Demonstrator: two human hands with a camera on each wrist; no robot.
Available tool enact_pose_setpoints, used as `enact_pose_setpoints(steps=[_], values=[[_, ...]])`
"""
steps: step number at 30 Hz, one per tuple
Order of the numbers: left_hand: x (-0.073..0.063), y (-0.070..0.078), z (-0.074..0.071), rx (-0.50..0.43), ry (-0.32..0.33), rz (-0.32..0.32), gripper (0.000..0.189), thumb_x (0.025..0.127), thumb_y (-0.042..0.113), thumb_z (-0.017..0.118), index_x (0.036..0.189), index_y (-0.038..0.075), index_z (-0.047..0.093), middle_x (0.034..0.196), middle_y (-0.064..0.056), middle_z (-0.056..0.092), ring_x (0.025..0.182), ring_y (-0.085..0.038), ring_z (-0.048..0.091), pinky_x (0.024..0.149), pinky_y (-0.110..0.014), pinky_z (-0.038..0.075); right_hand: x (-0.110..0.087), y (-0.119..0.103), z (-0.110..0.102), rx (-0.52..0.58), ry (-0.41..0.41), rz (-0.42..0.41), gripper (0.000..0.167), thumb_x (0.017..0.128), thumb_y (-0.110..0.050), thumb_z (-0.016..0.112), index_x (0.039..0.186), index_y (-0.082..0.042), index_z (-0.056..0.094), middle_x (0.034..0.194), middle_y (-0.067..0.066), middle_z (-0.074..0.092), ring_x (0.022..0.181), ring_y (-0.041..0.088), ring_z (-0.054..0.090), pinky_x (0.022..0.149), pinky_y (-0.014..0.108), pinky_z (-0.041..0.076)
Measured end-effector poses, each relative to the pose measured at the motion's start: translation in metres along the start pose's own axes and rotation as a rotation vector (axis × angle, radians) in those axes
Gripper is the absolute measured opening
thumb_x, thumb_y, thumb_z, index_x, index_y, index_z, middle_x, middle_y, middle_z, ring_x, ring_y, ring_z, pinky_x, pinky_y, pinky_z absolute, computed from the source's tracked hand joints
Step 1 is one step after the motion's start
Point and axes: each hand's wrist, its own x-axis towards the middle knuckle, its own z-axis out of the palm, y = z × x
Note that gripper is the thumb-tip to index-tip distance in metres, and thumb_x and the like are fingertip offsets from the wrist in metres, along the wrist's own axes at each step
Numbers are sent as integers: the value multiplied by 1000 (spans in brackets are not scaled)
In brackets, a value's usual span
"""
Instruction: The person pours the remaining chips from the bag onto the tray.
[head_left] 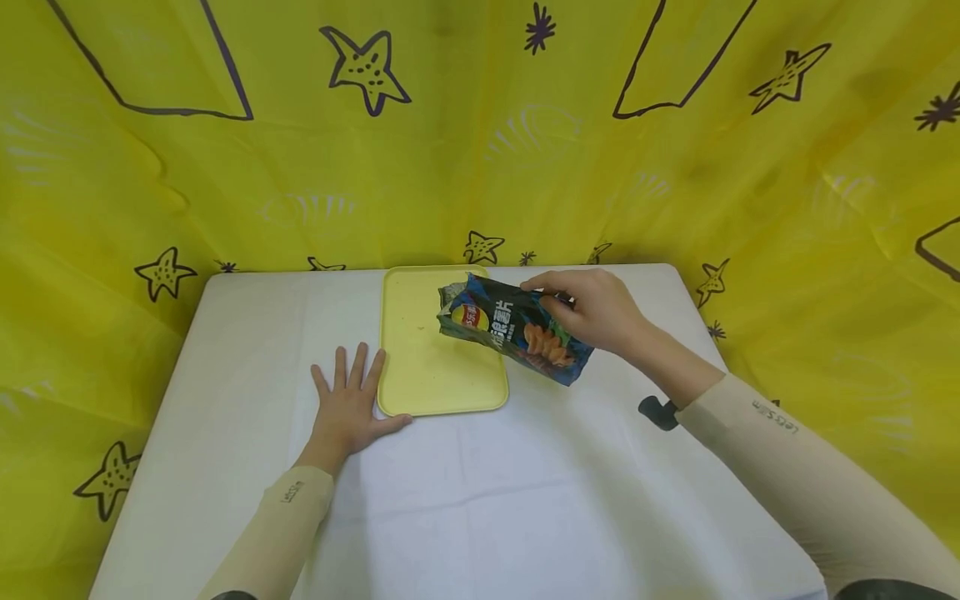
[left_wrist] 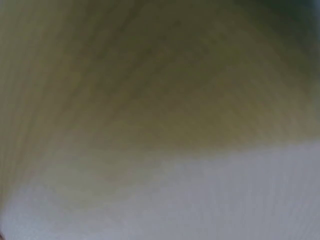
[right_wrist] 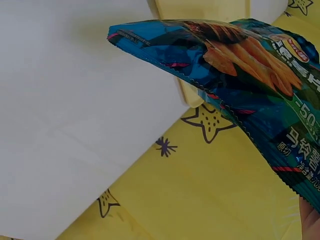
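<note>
My right hand (head_left: 596,310) pinches a dark blue and green bag of potato chips (head_left: 517,329) by its upper edge. The bag is tilted, its left end over a pale yellow tray (head_left: 420,375); that end looks torn, with a silvery inside showing. In the right wrist view the bag's sealed bottom end hangs over the white table, and only a bit of the hand shows at the lower right edge. My left hand (head_left: 347,415) lies flat on the table, fingers spread, beside the tray's lower left corner. The left wrist view is too blurred to show the hand.
A white cloth covers the table (head_left: 465,508). Behind and around it hangs a yellow curtain (head_left: 450,167) with drawn starfish and shells. A dark strap piece (head_left: 660,412) sticks out under the right wrist.
</note>
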Motion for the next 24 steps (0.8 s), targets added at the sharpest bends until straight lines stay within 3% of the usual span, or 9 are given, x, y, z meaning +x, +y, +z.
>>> enact_pose_setpoints(steps=[8, 24], values=[[0, 0, 1, 15, 2, -1, 122, 71, 97, 34, 162, 23, 3, 169, -12, -3, 151, -45, -13, 108, -74, -16, 7, -3, -6, -17, -5, -9, 29, 94, -8, 62, 118, -20, 74, 74, 0, 71, 49, 10, 41, 47, 28, 33], [0, 4, -7, 10, -42, -16, 123, 70, 97, 34, 162, 22, 5, 168, -12, -5, 151, -45, -14, 107, -73, -17, 13, -11, -5, -49, -86, 32, 28, 95, -11, 61, 118, -20, 74, 75, 1, 69, 49, 11, 40, 47, 29, 32]])
